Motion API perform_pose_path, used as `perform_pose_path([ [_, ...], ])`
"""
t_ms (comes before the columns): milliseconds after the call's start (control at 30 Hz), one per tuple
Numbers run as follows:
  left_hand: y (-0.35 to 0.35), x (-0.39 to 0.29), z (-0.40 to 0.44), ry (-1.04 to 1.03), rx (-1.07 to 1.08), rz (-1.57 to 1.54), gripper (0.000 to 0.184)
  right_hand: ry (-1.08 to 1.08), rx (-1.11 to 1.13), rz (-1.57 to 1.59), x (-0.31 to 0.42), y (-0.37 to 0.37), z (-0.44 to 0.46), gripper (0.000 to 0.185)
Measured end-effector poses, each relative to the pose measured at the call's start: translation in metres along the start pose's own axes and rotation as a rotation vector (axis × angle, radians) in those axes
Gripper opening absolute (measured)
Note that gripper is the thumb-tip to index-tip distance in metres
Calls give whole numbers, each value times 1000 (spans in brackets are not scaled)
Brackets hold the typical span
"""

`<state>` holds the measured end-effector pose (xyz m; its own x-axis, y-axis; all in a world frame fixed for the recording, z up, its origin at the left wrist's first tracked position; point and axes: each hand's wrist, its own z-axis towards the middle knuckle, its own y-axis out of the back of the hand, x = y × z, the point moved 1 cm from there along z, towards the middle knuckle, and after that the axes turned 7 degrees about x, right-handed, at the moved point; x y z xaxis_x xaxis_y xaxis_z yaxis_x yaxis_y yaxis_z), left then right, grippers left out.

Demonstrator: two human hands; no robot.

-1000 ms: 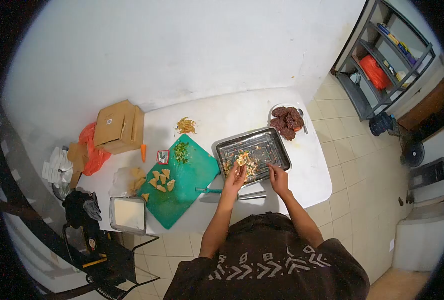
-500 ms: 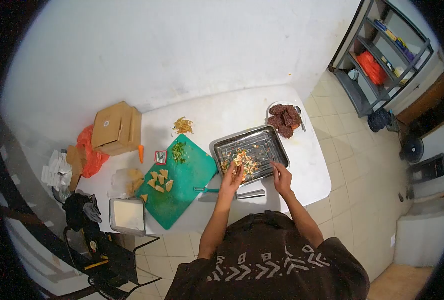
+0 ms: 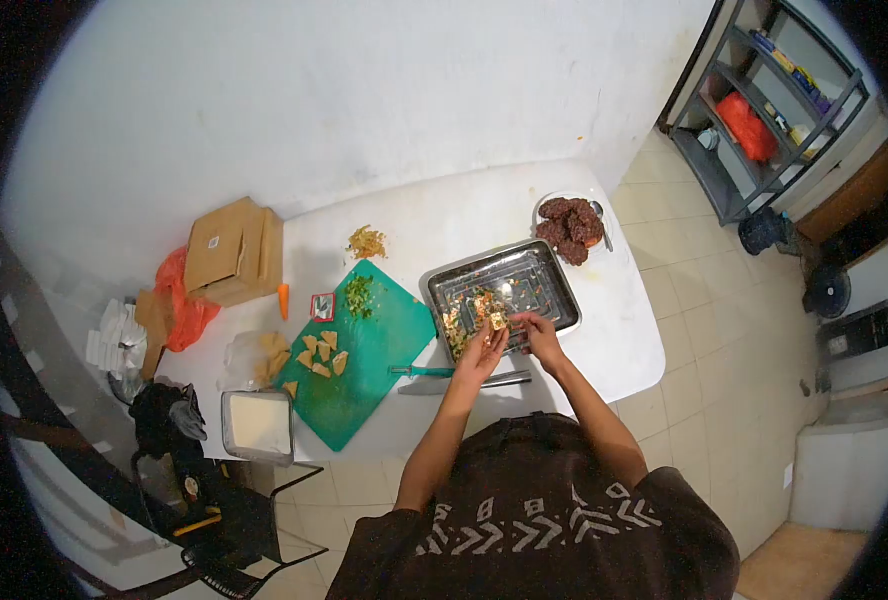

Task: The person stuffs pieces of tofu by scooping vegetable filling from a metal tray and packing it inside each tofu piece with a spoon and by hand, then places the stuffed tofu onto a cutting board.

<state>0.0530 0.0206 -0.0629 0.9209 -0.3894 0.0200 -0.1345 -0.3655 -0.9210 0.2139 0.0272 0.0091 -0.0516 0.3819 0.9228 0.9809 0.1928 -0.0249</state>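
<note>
My white tabletop (image 3: 619,330) carries the green board (image 3: 349,400) left of centre, its near corner by the near edge. Just right of it, the black tray (image 3: 549,285) holds chopped filling (image 3: 482,303), mostly in its left half. The cardboard box (image 3: 219,250) sits by the far left corner; the rectangular container (image 3: 289,430), with something pale in it, is at the near left corner. Near the far right corner, the plate (image 3: 542,208) bears dark patties (image 3: 567,228). My left forearm crosses the knife (image 3: 429,387), which lies between tray and near edge. My left hand (image 3: 482,355) has its grip closed on a small piece (image 3: 498,321) over the tray's near side; its long axis I can't tell. My right hand (image 3: 542,340) reaches toward it, fingers bent; I can't tell its grip.
</note>
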Motion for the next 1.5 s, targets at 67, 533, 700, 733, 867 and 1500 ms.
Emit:
perform_pose_path([
  [67,4,1,3,33,-14,11,20,139,-25,-198,-8,0,4,30],
  [533,26,-4,19,157,108,333,38,504,-46,-536,20,-3,-2,37],
  [700,-36,-18,-1,125,-80,660,64,574,-104,-472,20,3,2,27],
  [733,-39,-24,3,56,-97,882,66,561,-140,-496,21,5,1,26],
  [867,-73,-32,-4,-17,-72,1316,59,520,-195,-506,26,9,-1,27],
  [1500,-22,-15,-1,127,97,161,24,613,-93,-615,63,-8,-26,29],
])
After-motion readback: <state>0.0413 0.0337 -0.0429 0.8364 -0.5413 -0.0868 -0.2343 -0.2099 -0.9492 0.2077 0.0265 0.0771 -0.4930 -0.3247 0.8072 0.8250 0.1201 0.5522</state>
